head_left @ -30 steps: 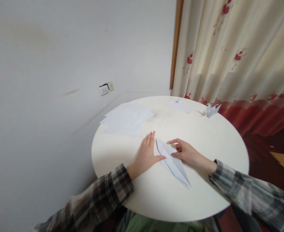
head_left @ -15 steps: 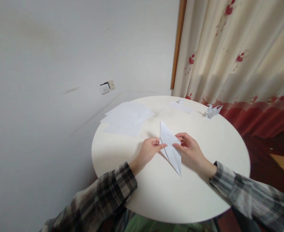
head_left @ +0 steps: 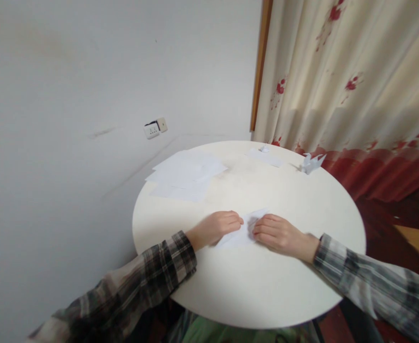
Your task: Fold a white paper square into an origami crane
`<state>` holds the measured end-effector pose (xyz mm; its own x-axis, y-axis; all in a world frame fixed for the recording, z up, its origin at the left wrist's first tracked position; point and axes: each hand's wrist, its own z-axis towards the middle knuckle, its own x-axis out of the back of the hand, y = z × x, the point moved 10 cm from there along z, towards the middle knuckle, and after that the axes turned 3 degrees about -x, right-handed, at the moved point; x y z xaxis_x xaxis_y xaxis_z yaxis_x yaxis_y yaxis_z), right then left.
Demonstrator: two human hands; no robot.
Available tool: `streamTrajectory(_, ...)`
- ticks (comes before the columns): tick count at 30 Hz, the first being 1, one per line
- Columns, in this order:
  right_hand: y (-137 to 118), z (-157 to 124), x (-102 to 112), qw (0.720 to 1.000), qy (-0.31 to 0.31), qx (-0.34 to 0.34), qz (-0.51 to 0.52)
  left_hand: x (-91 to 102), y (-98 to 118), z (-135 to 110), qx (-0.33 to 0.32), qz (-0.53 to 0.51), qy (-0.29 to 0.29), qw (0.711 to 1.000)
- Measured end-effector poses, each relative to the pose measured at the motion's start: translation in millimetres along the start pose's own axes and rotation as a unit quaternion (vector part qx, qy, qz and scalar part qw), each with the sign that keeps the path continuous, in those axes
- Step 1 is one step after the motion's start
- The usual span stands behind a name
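Note:
A folded sheet of white paper [head_left: 243,236] lies low over the table between my two hands, one point toward the far right and one toward the near left. My left hand [head_left: 222,227] has its fingers curled together over the paper's left side. On the right side, my right hand [head_left: 274,232] pinches the paper with bent fingers, its thumb mostly hidden. Parts of the paper under both hands are out of sight.
The round white table [head_left: 266,290] stands against the wall. Several loose white sheets [head_left: 184,171] lie at its far left. A folded paper crane [head_left: 310,164] stands at the far right, and a smaller folded piece [head_left: 264,149] rests by a flat paper [head_left: 263,157].
The folded paper has been turned, its long axis now slanting toward the far right, and lowered toward the table. Both hands have shifted their hold, fingers now over the top.

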<state>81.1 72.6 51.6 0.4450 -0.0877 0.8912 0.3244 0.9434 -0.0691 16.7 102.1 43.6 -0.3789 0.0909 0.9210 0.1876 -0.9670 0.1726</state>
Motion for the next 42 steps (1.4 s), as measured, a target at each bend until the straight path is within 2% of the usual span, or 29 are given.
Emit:
streamTrajectory(7, 6.8, -12.8, -10.9, 1.0, 0.003, -0.008, 0.017, -13.2, -7.8, -1.9, 0.011, -0.008, -0.028, 1.0)
streamTrajectory(12, 6.4, -8.2, -12.7, 0.997, -0.01, -0.044, 0.058, -15.8, 3.3, 2.3, 0.058, 0.045, -0.054, 0.996)
streamTrajectory(16, 12.2, -3.0, -8.4, 0.984, -0.001, -0.097, 0.151, -16.3, 20.1, 5.1, 0.049, 0.046, -0.067, 0.996)
streamTrajectory(19, 26.6, -4.1, -9.5, 0.966, 0.004, -0.159, 0.202, -13.5, 22.2, 2.8, 0.061, -0.002, -0.041, 0.997)
streamTrajectory(23, 41.9, -6.5, -18.7, 0.944, -0.011, -0.219, 0.246, -13.5, 12.5, -2.0, 0.137, -0.069, 0.022, 0.988)
streamTrajectory(27, 48.6, -7.3, -25.9, 0.927, -0.023, -0.25, 0.28, -13.3, 0.0, -9.1, 0.233, -0.106, 0.116, 0.96)
streamTrajectory(30, 49.5, -6.7, -26.2, 0.929, -0.029, -0.257, 0.264, -12.7, -9.8, -16.1, 0.298, -0.13, 0.161, 0.932)
streamTrajectory(35, 55.9, -7.2, -23.7, 0.935, -0.02, -0.294, 0.196, -7.2, -16.3, -20.5, 0.353, -0.116, 0.167, 0.913)
streamTrajectory(42, 55.8, -4.6, -27.1, 0.938, -0.021, -0.309, 0.154, -4.1, -14.5, -18.2, 0.348, -0.1, 0.169, 0.917)
